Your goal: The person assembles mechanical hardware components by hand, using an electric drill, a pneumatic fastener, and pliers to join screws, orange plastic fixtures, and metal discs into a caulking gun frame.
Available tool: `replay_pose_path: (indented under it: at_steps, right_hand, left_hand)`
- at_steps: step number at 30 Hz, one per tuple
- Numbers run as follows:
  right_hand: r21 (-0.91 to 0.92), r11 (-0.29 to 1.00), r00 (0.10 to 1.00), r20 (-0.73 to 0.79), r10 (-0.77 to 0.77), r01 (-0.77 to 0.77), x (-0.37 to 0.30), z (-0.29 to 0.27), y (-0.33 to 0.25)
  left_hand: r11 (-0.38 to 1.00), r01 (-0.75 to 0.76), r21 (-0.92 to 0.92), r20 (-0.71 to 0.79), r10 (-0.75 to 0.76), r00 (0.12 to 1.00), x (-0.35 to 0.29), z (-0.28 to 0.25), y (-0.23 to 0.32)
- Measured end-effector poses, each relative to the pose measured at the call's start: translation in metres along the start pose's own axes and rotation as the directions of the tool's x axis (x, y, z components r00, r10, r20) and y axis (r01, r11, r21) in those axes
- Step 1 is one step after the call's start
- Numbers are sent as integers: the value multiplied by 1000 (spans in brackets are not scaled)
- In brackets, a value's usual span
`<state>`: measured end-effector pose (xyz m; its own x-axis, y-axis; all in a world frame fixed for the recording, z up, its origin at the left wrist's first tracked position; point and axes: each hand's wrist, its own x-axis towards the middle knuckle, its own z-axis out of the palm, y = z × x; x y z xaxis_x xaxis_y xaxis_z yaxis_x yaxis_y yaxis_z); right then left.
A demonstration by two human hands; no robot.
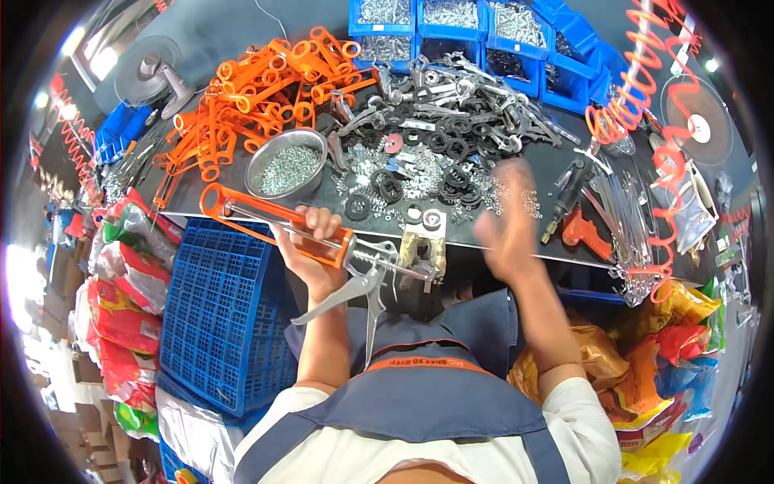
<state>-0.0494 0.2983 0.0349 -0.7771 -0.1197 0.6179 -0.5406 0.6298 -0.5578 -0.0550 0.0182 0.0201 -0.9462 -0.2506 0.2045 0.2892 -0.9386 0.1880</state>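
Observation:
My left hand (pixel 316 256) grips an orange caulking gun frame (pixel 274 223) by its barrel, holding it level over the table's front edge. Its silver trigger and handle (pixel 360 288) hang down toward my lap. My right hand (pixel 508 218) is blurred, fingers spread, raised over the table's front edge next to a scatter of small washers and nuts (pixel 439 181). It holds nothing that I can see. A round metal bowl of small screws (pixel 286 167) stands just beyond the gun.
A heap of orange gun frames (pixel 254 101) lies at the back left, a pile of silver triggers and black rings (pixel 451 105) in the middle. Blue bins of screws (pixel 451 24) line the back. A blue crate (pixel 222 306) stands left of my lap; an orange-handled power screwdriver (pixel 576 214) lies right.

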Motion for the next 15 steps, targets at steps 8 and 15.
replay_pose_path:
  at_steps: [8, 15]
  right_hand:
    - [856, -251, 739, 518, 431, -453, -43, 140, -112]
    - [558, 701, 874, 442, 201, -443, 11, 132, -51]
  left_hand:
    - [997, -76, -6, 98, 76, 992, -1, -22, 6]
    - [117, 19, 993, -28, 71, 997, 24, -102, 186]
